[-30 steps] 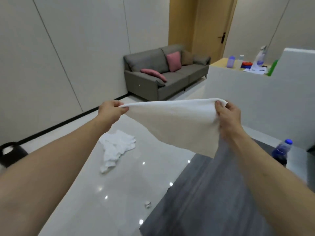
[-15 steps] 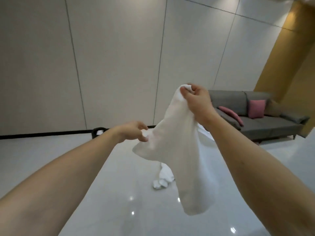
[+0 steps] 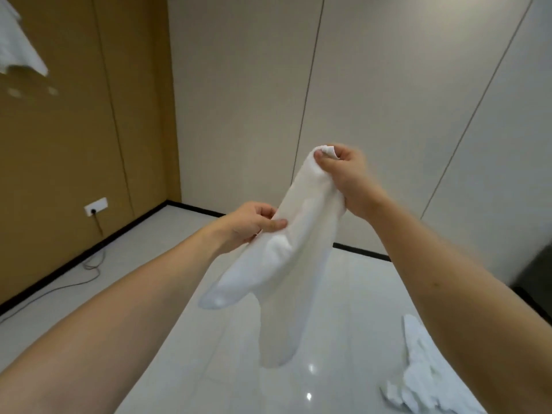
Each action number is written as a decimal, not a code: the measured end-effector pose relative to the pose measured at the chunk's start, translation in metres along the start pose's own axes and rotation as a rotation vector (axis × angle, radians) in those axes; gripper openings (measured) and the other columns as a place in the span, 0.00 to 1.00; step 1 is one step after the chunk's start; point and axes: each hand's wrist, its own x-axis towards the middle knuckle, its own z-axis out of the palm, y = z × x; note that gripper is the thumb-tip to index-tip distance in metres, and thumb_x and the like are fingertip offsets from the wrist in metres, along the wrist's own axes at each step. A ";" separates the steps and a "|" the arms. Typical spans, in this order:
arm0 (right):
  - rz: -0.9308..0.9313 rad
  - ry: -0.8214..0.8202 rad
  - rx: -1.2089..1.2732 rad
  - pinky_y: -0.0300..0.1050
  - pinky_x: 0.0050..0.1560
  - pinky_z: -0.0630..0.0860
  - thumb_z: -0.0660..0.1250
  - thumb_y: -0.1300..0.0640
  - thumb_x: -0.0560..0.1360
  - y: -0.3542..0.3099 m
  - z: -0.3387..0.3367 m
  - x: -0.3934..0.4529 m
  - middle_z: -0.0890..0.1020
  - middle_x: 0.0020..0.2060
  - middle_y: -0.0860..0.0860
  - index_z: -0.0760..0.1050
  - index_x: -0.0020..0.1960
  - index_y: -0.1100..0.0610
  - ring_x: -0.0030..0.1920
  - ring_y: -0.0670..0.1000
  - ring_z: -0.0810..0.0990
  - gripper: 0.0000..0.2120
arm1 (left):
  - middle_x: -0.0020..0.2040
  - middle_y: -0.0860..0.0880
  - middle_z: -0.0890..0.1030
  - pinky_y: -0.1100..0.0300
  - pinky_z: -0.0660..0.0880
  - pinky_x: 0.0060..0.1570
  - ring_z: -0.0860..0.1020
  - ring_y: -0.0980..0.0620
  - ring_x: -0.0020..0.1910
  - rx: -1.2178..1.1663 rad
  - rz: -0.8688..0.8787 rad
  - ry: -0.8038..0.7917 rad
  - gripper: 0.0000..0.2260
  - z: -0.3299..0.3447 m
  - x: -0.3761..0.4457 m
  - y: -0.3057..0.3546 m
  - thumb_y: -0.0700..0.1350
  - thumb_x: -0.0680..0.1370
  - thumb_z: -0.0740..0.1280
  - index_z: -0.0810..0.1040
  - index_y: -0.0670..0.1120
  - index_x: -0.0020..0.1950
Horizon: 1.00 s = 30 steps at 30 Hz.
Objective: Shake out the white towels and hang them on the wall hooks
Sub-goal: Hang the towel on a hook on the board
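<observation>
A white towel (image 3: 295,246) hangs bunched in front of me, held by both hands. My right hand (image 3: 346,177) pinches its top corner, raised above the left. My left hand (image 3: 254,224) grips the towel's side lower down, and the loose end droops below. Another white towel (image 3: 424,380) lies crumpled on the glossy white table (image 3: 191,369) at the lower right. A third white towel (image 3: 18,46) hangs high on the brown wall at the upper left; its hook is hidden.
The brown wall panel (image 3: 74,144) carries a socket (image 3: 95,206) with a cable trailing along the floor. Beige wall panels stand straight ahead. A dark object (image 3: 534,279) sits at the right edge.
My view has swung left from the sofa to the room's corner and brown wall. Both hands stay shut on the towel, which has gone from spread flat to bunched and hanging.
</observation>
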 end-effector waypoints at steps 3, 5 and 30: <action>0.000 0.011 0.089 0.47 0.41 0.71 0.67 0.56 0.79 0.022 0.045 0.057 0.74 0.38 0.56 0.76 0.46 0.65 0.39 0.52 0.73 0.11 | 0.51 0.41 0.84 0.52 0.79 0.49 0.83 0.43 0.49 0.113 -0.061 0.180 0.12 -0.062 0.007 -0.026 0.45 0.78 0.71 0.81 0.38 0.56; 0.014 -0.004 0.130 0.49 0.41 0.69 0.66 0.55 0.78 0.041 0.076 0.096 0.72 0.39 0.56 0.73 0.48 0.70 0.39 0.53 0.71 0.15 | 0.48 0.38 0.83 0.52 0.77 0.46 0.80 0.42 0.46 0.131 -0.051 0.417 0.13 -0.105 0.021 -0.037 0.47 0.79 0.69 0.81 0.37 0.53; -0.213 -0.704 0.098 0.50 0.51 0.82 0.70 0.42 0.73 0.069 0.570 0.489 0.83 0.48 0.45 0.80 0.55 0.49 0.50 0.47 0.82 0.15 | 0.42 0.50 0.83 0.59 0.72 0.39 0.80 0.52 0.45 0.460 -0.054 1.167 0.07 -0.602 0.200 0.036 0.47 0.78 0.67 0.84 0.50 0.42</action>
